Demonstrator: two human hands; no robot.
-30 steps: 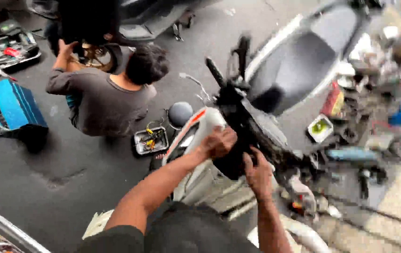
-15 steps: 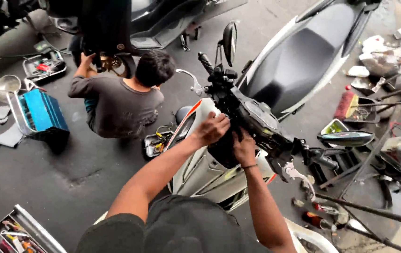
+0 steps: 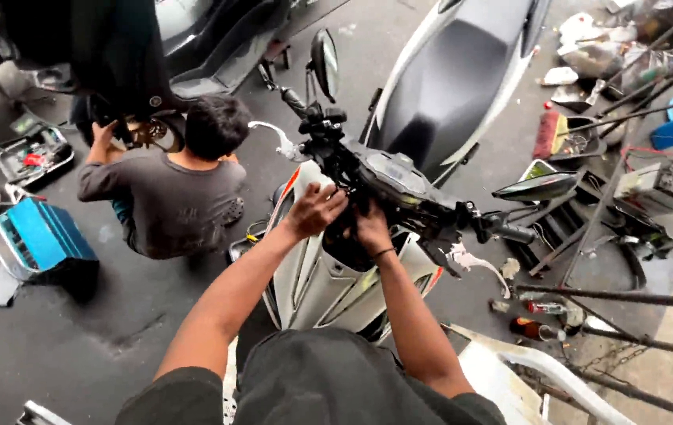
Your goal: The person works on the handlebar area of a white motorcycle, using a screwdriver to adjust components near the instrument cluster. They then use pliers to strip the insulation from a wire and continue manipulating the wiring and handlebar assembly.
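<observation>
A white scooter [image 3: 329, 275] with orange trim stands in front of me, its black handlebar [image 3: 399, 185] running from upper left to right. My left hand [image 3: 314, 209] rests with curled fingers on the black front cover just below the handlebar. My right hand [image 3: 369, 228] presses on the same black cover right beside it, a thin band on its wrist. Both hands touch the cover; what the fingers pinch is hidden. Two mirrors [image 3: 325, 61] stick out from the bar ends.
Another person in a grey shirt [image 3: 171, 197] crouches to the left, working on a second scooter's wheel. A blue toolbox [image 3: 41, 236] and a tool tray [image 3: 33, 153] lie on the left. Metal bars [image 3: 612, 295], a battery [image 3: 663, 185] and scattered parts crowd the right.
The view has swung and steadied, so the scooter now sits more centred. Both hands have stayed together on the black front cover under the handlebar.
</observation>
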